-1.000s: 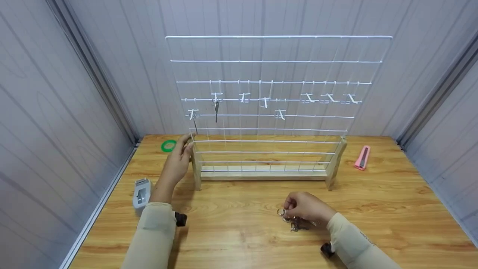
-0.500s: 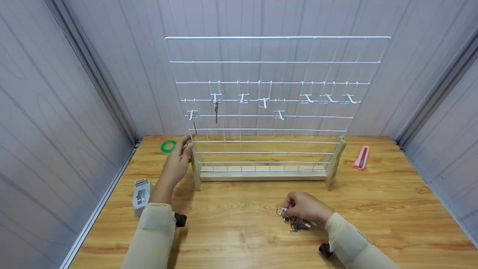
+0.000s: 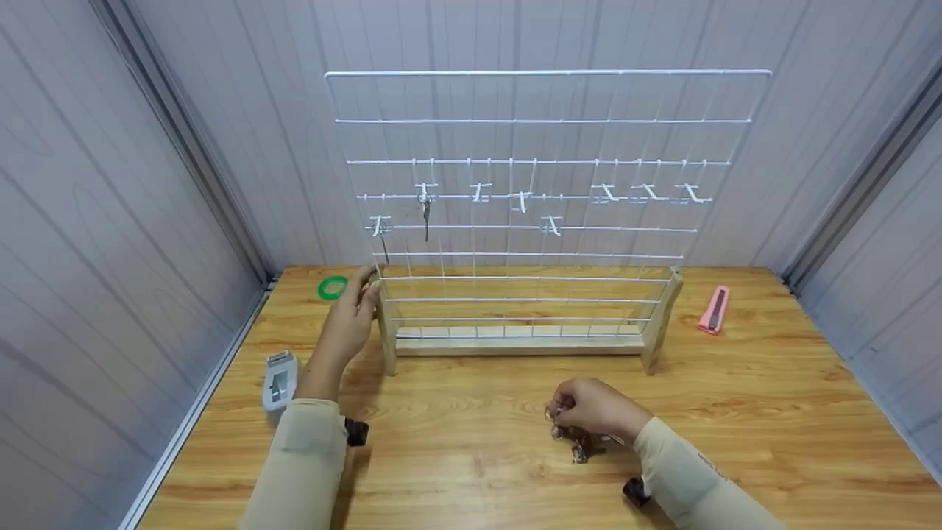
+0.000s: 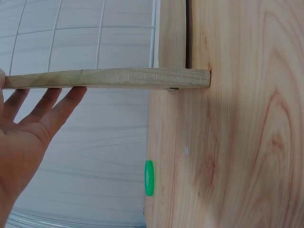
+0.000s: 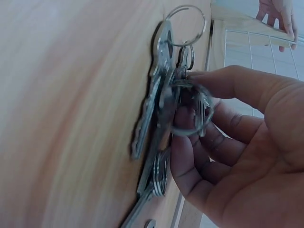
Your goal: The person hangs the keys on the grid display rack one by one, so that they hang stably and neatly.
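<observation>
My left hand (image 3: 344, 324) grips the left wooden upright (image 4: 123, 78) of a white wire grid rack (image 3: 519, 336), fingers on its outer face. Low over the table, my right hand (image 3: 597, 406) pinches at a metal key ring (image 5: 209, 111) among a small pile of keys (image 3: 581, 446). In the right wrist view a notched key (image 5: 151, 102) with its own ring lies beside the fingertips; the fingers partly hide the pile. Two keys hang on the rack's left hooks: one key (image 3: 426, 223) higher up, another key (image 3: 384, 249) lower and further left.
Several other white hooks, such as the middle hook (image 3: 523, 201), carry nothing. A green tape roll (image 3: 333, 288) and a grey tool with a hollow body (image 3: 280, 383) lie on the left. A pink box cutter (image 3: 714, 311) lies right of the rack.
My right hand has shifted slightly left over the pile, and the keys under it have spread and moved a little. The left hand stays on the upright.
</observation>
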A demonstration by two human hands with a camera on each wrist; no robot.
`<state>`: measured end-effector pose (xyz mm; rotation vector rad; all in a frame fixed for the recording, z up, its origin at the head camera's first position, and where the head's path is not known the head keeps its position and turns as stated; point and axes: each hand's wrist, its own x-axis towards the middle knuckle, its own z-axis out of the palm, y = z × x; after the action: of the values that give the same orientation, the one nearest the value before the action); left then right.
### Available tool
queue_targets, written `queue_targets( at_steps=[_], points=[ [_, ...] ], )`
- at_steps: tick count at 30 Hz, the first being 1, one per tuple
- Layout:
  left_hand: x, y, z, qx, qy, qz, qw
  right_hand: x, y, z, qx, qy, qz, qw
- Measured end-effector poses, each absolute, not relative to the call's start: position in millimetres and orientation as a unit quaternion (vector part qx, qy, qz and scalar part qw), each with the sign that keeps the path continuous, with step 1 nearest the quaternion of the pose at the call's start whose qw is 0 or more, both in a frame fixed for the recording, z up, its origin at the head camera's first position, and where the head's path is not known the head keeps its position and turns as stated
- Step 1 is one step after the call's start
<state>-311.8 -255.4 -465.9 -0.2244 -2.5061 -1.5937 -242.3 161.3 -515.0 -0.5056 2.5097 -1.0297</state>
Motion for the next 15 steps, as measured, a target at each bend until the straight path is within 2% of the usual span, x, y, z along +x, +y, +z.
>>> queue_targets(
  at_steps=[15],
  points=[
    [-312,-256,-467,-0.071,-0.841,-0.53,0.081,-242,160,-495,-0.205,0.901,-0.346,0.161]
  ],
)
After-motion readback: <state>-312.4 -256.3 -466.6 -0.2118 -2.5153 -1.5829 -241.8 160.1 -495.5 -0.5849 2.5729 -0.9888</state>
